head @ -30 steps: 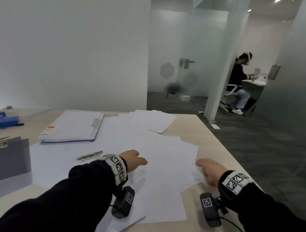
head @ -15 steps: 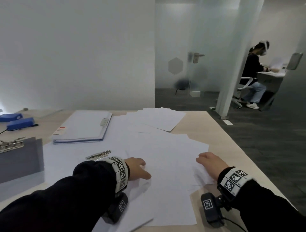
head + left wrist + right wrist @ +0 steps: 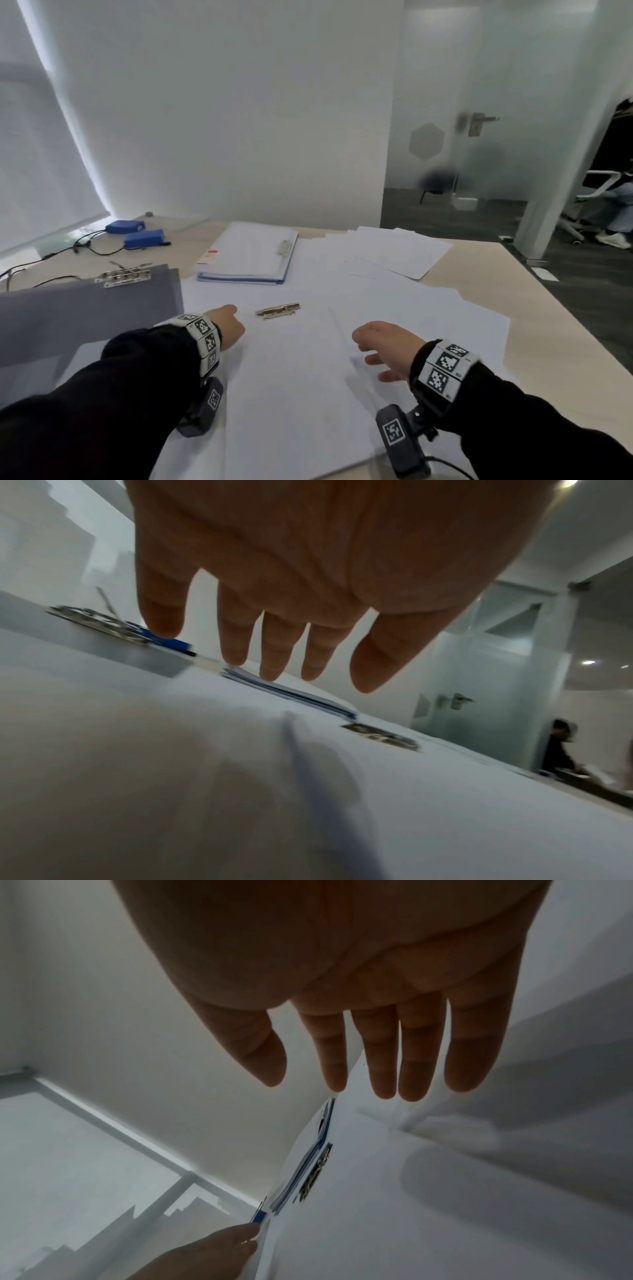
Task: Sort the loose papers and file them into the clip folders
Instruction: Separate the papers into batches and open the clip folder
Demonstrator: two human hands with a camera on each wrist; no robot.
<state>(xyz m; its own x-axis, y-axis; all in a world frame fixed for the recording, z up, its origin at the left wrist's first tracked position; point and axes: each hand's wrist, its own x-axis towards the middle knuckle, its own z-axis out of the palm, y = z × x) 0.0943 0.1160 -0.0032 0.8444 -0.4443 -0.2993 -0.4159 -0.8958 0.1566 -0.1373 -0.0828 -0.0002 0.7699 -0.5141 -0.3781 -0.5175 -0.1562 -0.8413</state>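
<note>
Loose white papers [image 3: 308,370] lie spread over the wooden table [image 3: 534,370]. My left hand [image 3: 227,325] hovers over them just left of a metal clip [image 3: 278,310], and its fingers [image 3: 270,647] are straight and hold nothing. To the right, my right hand [image 3: 380,349] hangs over the sheets with straight fingers [image 3: 383,1056], also empty. A white-and-blue clip folder [image 3: 248,255] lies shut further back. A grey clip folder [image 3: 85,315] with a metal clamp [image 3: 125,274] sits at the left.
Two blue boxes [image 3: 137,233] with cables lie at the back left. More sheets [image 3: 400,253] reach the table's far right part. A seated person [image 3: 616,192] is beyond the glass partition on the right. The table's right edge drops to dark floor.
The head view has swung left. Both hands have lifted off the papers and moved left and forward, the left one now beside the metal clip.
</note>
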